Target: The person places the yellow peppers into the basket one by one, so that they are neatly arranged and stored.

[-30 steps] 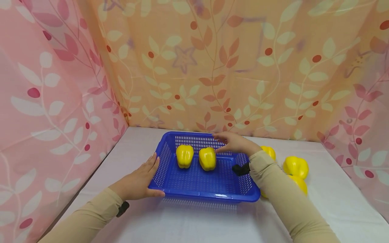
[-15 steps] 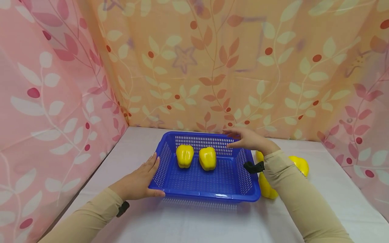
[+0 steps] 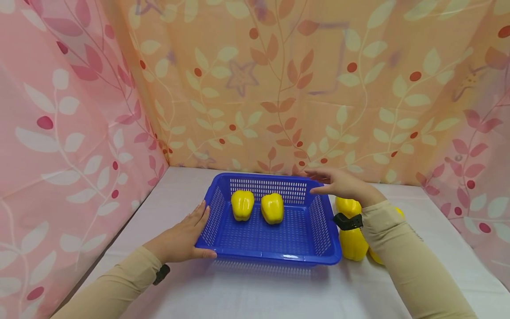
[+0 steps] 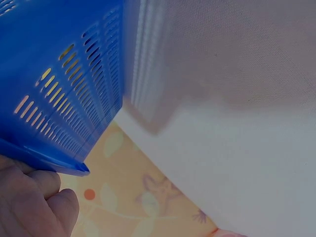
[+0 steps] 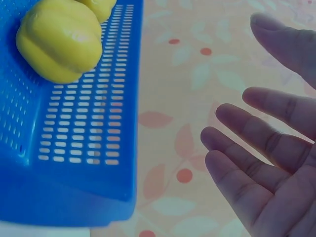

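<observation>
Two yellow bell peppers, one at left [image 3: 242, 205] and one at right [image 3: 272, 208], rest apart inside a blue perforated plastic basket [image 3: 271, 256]. My left hand [image 3: 179, 235] lies against the basket's left side, fingers extended along the rim and thumb at the near corner. Part of that hand [image 4: 34, 202] touches the rim in the left wrist view. Above the basket's far right corner hovers my right hand [image 3: 344, 184], holding nothing. The right wrist view shows its fingers [image 5: 261, 143] spread and apart from the basket wall.
More yellow bell peppers [image 3: 353, 243] sit on the white tablecloth [image 3: 255, 297] just right of the basket, partly hidden by the right forearm. Floral cloth walls [image 3: 279, 88] close off the back and both sides.
My right hand has moved right, from over the basket's interior beside a pepper to its far right corner. The left hand, basket and both peppers inside stay put.
</observation>
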The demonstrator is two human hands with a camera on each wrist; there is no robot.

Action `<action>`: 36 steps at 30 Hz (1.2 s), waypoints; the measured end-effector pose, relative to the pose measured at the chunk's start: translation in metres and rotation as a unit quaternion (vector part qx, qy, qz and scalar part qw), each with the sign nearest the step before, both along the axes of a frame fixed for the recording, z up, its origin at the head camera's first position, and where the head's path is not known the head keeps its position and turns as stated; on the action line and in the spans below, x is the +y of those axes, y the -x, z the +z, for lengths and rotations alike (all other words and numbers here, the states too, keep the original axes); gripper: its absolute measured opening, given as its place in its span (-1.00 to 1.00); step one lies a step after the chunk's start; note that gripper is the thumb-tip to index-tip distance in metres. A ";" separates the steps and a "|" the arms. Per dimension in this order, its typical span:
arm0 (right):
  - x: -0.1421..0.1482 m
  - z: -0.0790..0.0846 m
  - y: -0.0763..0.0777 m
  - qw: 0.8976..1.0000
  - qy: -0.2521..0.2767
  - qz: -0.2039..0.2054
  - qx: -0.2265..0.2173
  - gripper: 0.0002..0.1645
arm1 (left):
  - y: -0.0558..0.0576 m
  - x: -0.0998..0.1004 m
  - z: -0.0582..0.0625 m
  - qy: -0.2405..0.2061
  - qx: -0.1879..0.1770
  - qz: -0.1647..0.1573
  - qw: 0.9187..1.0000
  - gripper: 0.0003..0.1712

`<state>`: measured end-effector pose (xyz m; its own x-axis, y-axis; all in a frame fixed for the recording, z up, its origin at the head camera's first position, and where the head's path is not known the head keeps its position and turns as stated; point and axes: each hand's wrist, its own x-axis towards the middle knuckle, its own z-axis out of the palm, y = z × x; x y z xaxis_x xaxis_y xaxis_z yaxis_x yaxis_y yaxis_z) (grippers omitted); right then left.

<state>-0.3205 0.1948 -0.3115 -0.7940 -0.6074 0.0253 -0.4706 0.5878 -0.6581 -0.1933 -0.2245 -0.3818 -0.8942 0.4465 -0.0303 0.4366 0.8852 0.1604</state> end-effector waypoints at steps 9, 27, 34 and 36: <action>0.028 0.006 -0.011 0.999 -0.004 -0.033 0.016 -0.21 | 0.000 0.000 -0.001 0.004 0.001 -0.001 1.000 0.35; 0.098 -0.002 -0.028 0.995 -0.030 -0.089 0.035 -0.20 | -0.002 0.002 0.001 0.004 -0.004 0.006 1.000 0.35; 0.122 -0.010 -0.036 0.991 -0.055 -0.113 0.040 -0.22 | -0.002 0.002 0.001 0.001 -0.007 0.010 1.000 0.35; 0.128 -0.013 -0.037 0.990 -0.061 -0.114 0.050 -0.22 | -0.002 0.002 0.001 0.000 -0.008 0.011 1.000 0.35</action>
